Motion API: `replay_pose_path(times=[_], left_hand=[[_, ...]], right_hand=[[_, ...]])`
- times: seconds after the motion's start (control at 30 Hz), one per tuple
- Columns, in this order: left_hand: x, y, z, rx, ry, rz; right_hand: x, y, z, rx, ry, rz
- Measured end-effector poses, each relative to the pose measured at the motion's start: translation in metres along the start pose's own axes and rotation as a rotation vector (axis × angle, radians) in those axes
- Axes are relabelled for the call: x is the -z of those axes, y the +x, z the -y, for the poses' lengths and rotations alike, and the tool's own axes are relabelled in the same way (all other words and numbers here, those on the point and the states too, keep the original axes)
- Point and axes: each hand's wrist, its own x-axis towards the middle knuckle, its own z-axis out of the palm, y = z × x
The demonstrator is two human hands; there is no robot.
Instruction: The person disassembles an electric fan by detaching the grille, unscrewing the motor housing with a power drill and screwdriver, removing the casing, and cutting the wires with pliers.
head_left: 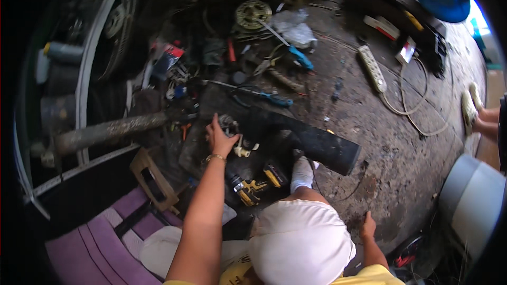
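Note:
My left hand reaches forward over the dark work area. Its thumb and fingers are spread around a small, round grey metal part, gripping its near side. Right beside the thumb lies a cream-coloured fitting. Closer to me sits a yellow and black cordless drill with its battery pack. My right hand is low at my right side, above the dirty floor. One finger stretches out, the others are partly hidden, and nothing shows in it.
A black tube lies ahead of my foot. Screwdrivers with blue handles, pliers and loose parts cover the far left. A white power strip with its cord lies far right. A grey bucket and another person's feet are right.

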Motion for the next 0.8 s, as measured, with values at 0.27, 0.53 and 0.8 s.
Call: replay_pose_path(times=[0.27,0.53,0.8], left_hand=[[0.045,0.018,-0.006,0.218,0.135,0.097],[0.053,0.025,-0.008,0.220,0.170,0.045],[0.027,0.017,-0.033,0.183,0.074,-0.002]], right_hand=[[0.124,0.100,0.078,0.318,0.843,0.392],[0.097,0.107,0.149,-0.151,0.991,0.061],[0.037,0.178,0.294,0.362,0.615,-0.076]])
